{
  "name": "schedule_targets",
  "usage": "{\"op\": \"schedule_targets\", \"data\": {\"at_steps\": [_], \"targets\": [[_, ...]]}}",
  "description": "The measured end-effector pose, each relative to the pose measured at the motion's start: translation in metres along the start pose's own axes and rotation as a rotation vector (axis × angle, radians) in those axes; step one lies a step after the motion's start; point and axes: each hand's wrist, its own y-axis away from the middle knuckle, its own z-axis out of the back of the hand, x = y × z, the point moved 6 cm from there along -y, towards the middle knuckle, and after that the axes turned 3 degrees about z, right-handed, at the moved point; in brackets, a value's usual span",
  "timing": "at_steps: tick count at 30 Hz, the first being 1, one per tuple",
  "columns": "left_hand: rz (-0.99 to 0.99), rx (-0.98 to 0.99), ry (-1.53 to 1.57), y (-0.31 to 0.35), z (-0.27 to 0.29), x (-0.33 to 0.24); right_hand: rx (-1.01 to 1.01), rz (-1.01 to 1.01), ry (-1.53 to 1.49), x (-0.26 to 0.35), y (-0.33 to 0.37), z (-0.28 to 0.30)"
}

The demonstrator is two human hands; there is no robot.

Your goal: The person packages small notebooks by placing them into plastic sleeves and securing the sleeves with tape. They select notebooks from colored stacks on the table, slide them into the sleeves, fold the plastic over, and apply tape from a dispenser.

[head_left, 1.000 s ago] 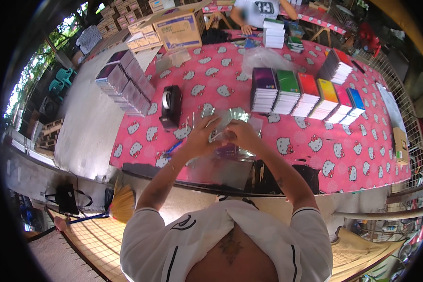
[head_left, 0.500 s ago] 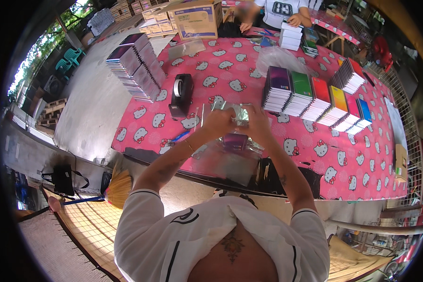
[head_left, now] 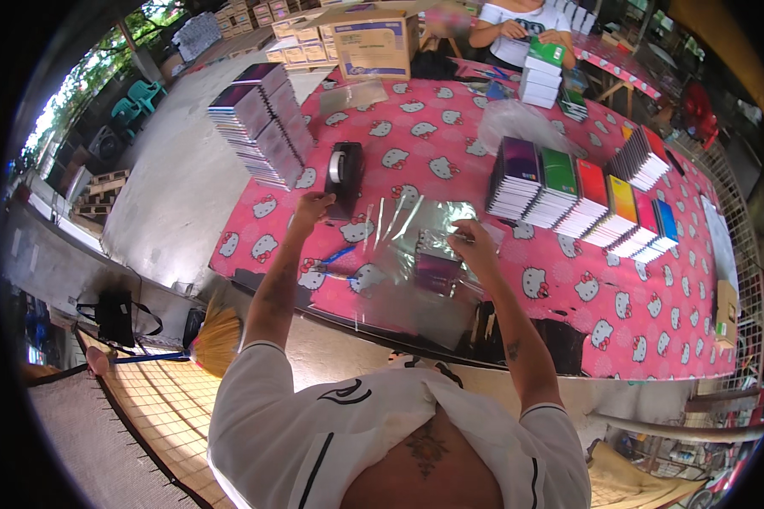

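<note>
My left hand (head_left: pixel 316 208) is at the near end of a black tape dispenser (head_left: pixel 348 188) holding a pale roll. Its fingers are drawn together; whatever is between them is too small to make out. With bent fingers, my right hand (head_left: pixel 472 243) pinches a shiny clear plastic wrapper (head_left: pixel 399 222) lying on the table in front of me. Beneath this plastic shows a dark purple spiral notebook (head_left: pixel 437 273), partly hidden by glare. Left of it lies a blue pen-like tool (head_left: pixel 338 255).
Stacked spiral notebooks with purple, green, red, yellow, pink and blue covers (head_left: pixel 558 172) stand on the right. A tall notebook stack (head_left: pixel 263 127) rises at the left edge of the pink table (head_left: pixel 518 322). Across it, a person (head_left: pixel 518 30) handles a green-topped stack (head_left: pixel 545 64) near a carton (head_left: pixel 373 47).
My left hand has left the plastic and moved left to the tape dispenser. My right hand stays at the wrapper. A green cover now tops the other person's white stack.
</note>
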Motion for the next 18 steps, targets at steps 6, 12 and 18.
{"op": "schedule_targets", "data": {"at_steps": [6, 12, 18], "targets": [[0.015, 0.088, 0.591, 0.031, -0.029, 0.007, -0.023, -0.081, -0.011, -0.010, 0.005, 0.012], [-0.341, -0.253, -0.693, 0.033, 0.017, -0.013, -0.052, -0.018, 0.041, -0.010, 0.004, 0.002], [-0.987, 0.700, -0.512, 0.111, -0.124, -0.179, -0.114, 0.015, 0.081, -0.008, 0.009, 0.007]]}}
